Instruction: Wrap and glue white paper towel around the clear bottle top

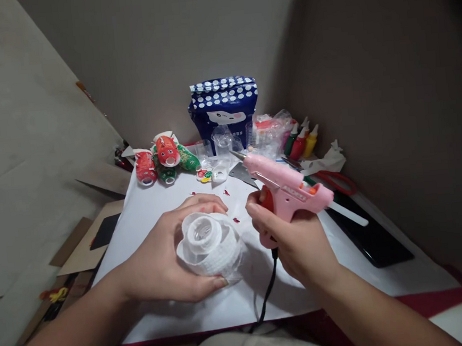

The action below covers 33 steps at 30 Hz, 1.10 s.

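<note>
One white-wrapped container gripped round L side by L hand, R hand clenched on pink glue gun.

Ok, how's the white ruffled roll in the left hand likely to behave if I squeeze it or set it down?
The white ruffled roll is probably light, since its centre looks hollow and clear. Its thin, wavy outer layers would likely give or crease under a hard squeeze. Its rounded outline suggests it might roll if laid sideways.
</note>
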Available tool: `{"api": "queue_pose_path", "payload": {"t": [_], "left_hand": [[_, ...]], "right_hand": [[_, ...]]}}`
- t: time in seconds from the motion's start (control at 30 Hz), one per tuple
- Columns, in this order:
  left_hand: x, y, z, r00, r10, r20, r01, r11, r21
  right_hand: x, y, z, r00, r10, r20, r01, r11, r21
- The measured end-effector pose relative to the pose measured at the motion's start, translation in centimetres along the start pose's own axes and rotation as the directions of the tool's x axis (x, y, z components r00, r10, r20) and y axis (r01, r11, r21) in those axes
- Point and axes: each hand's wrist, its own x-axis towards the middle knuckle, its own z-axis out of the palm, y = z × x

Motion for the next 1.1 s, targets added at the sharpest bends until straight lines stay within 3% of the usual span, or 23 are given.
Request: {"api": "queue_pose_path", "payload": {"t": [0.17, 0.23, 0.37, 0.6, 0.73, 0.87, 0.97, 1.1], "left_hand": [[0.1, -0.2, 0.1, 1.000, -0.001, 0.019, 0.002, 0.998, -0.055], [0.1, -0.2, 0.2, 1.000, 0.002, 0.016, -0.001, 0.999, -0.048], [-0.1, 0.1, 0.4, 0.998, -0.049, 0.033, 0.050, 0.998, -0.046], [-0.1, -0.1, 0.4, 0.999, -0.030, 0.026, 0.030, 0.999, -0.025], [0.0, -0.3, 0.4, 0.998, -0.039, 0.050, 0.042, 0.998, -0.056], [0.2, -0.5, 0.2, 0.998, 0.040, 0.047, -0.035, 0.995, -0.089], [0.3, -0.3, -0.1, 0.994, 0.002, 0.108, 0.011, 0.993, -0.118], [0.5, -0.2, -0.3, 0.990, -0.007, 0.139, 0.027, 0.990, -0.141]], "right_hand": [[-1.8, -0.6, -0.7, 0.971, -0.170, 0.170, 0.203, 0.958, -0.202], [-2.3, -0.8, -0.5, 0.959, -0.222, 0.175, 0.262, 0.930, -0.257], [-2.4, -0.8, 0.1, 0.969, -0.211, 0.125, 0.236, 0.940, -0.245], [-2.5, -0.6, 0.0, 0.970, -0.202, 0.132, 0.228, 0.946, -0.228], [-2.1, -0.9, 0.3, 0.988, -0.149, 0.038, 0.153, 0.964, -0.217], [-0.8, -1.5, 0.5, 0.994, 0.095, -0.056, -0.100, 0.991, -0.084], [-0.4, -1.0, -0.4, 0.991, 0.131, -0.008, -0.130, 0.984, 0.120], [-1.5, 0.6, -3.4, 0.980, 0.105, 0.167, -0.148, 0.951, 0.271]]}}
